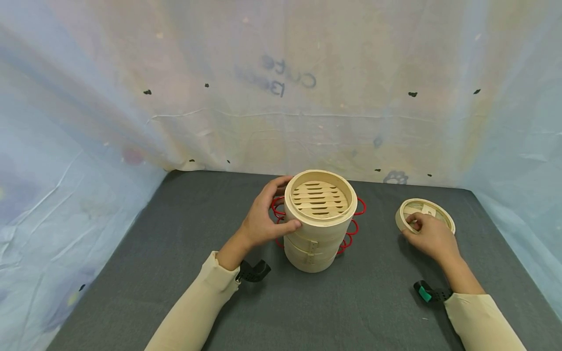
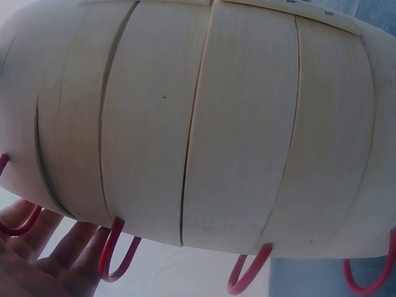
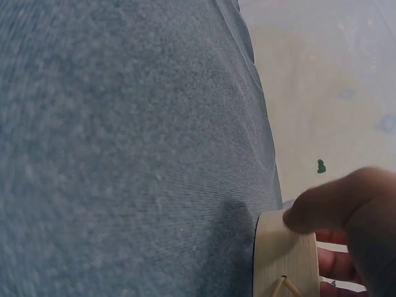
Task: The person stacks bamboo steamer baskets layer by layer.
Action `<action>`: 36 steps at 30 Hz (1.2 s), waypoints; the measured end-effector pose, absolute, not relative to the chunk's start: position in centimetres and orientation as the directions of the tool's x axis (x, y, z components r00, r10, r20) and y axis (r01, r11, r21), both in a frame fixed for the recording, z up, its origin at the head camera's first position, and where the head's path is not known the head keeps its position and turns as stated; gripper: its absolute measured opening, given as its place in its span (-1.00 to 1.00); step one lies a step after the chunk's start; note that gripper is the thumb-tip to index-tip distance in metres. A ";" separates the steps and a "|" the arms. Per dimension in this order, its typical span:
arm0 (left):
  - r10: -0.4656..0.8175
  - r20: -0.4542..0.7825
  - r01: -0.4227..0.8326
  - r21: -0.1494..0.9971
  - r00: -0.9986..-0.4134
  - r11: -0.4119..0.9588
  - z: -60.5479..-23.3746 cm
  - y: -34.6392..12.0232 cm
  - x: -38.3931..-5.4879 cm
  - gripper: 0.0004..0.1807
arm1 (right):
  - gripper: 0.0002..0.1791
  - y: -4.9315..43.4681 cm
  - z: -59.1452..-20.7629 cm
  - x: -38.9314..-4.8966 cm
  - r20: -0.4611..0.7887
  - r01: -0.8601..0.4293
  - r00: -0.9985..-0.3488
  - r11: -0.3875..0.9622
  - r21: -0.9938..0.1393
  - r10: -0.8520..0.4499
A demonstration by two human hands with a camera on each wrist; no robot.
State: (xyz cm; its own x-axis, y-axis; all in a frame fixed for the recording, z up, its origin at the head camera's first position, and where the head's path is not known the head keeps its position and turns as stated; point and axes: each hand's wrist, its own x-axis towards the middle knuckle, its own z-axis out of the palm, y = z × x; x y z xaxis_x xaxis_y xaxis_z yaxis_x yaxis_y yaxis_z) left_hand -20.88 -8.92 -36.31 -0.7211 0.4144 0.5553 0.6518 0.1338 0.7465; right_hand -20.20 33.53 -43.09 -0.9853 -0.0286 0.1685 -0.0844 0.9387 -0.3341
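Observation:
A tall stack of bamboo steamer baskets (image 1: 309, 243) stands on the cloth, its top basket showing a slatted floor inside the rim. Red loop handles (image 1: 361, 206) stick out along both sides. My left hand (image 1: 263, 219) grips the stack's left side near the top, thumb across the front and fingers round behind; the left wrist view shows the fingers beside the red loops. Off to the right, my right hand (image 1: 432, 239) pinches the near rim of a shallow round bamboo steamer piece (image 1: 399, 219). In the right wrist view the thumb presses on its side wall (image 3: 272, 253).
Dark grey cloth (image 1: 184, 292) covers the table. A pale, marked plastic sheet (image 1: 281, 136) hangs behind its far edge and along both sides. A black strap device (image 1: 254, 271) is worn on the left wrist, another (image 1: 428, 292) on the right.

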 end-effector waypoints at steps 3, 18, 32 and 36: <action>0.417 0.558 0.655 0.745 -0.717 0.128 -36.4 -8.9 -21.0 0.01 | -0.72 33.6 -43.2 -20.3 0.176 -0.086 -0.984 0.939 -0.332 -0.028; 0.432 0.543 0.638 0.763 -0.720 0.105 -33.7 -8.5 -19.3 0.14 | -0.73 33.5 -42.9 -20.2 0.200 -0.099 -0.979 0.941 -0.324 -0.034; 0.425 0.554 0.651 0.750 -0.715 0.117 -36.1 -8.7 -20.9 0.06 | -0.71 33.1 -42.9 -20.6 0.365 -0.136 -0.931 0.944 -0.300 -0.018; 0.425 0.560 0.655 0.747 -0.711 0.113 -36.2 -8.8 -20.9 0.01 | -0.70 32.9 -42.7 -20.6 0.376 -0.142 -0.927 0.941 -0.308 -0.016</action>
